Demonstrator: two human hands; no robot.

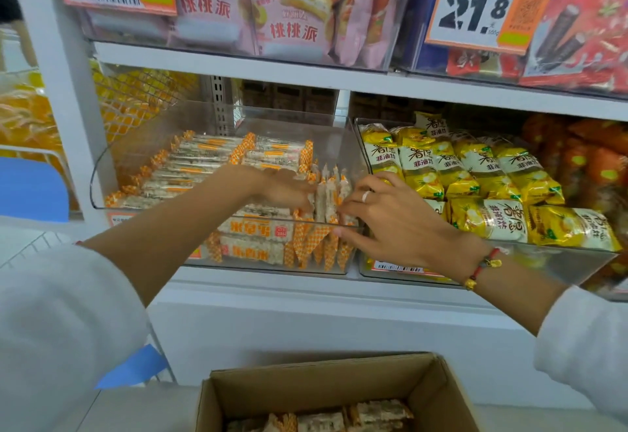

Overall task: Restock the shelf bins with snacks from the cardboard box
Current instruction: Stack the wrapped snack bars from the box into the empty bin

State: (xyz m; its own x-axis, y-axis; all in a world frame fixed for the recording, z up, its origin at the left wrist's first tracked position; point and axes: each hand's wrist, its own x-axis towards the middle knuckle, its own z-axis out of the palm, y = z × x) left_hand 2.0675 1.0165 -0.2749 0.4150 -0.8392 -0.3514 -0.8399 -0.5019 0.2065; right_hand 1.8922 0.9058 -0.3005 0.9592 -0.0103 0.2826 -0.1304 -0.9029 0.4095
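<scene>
A clear plastic shelf bin (102, 173) holds orange-and-white rice bar packets (204, 156) laid in rows. At its front right corner several packets (331, 193) stand on end. My left hand (287, 190) reaches into the bin and presses against these upright packets. My right hand (390, 217), with a ring and a red bracelet, rests on the bin's front rim, fingertips pinching the same packets. The open cardboard box (326, 380) sits below at the bottom edge, with more of the rice bar packets (339, 418) inside.
A neighbouring bin (560, 261) to the right is full of yellow snack packs. The shelf above carries pink cake packs (289, 13) and red wafer-roll packs (577, 30) behind price tags. A blue panel (30, 190) stands at far left.
</scene>
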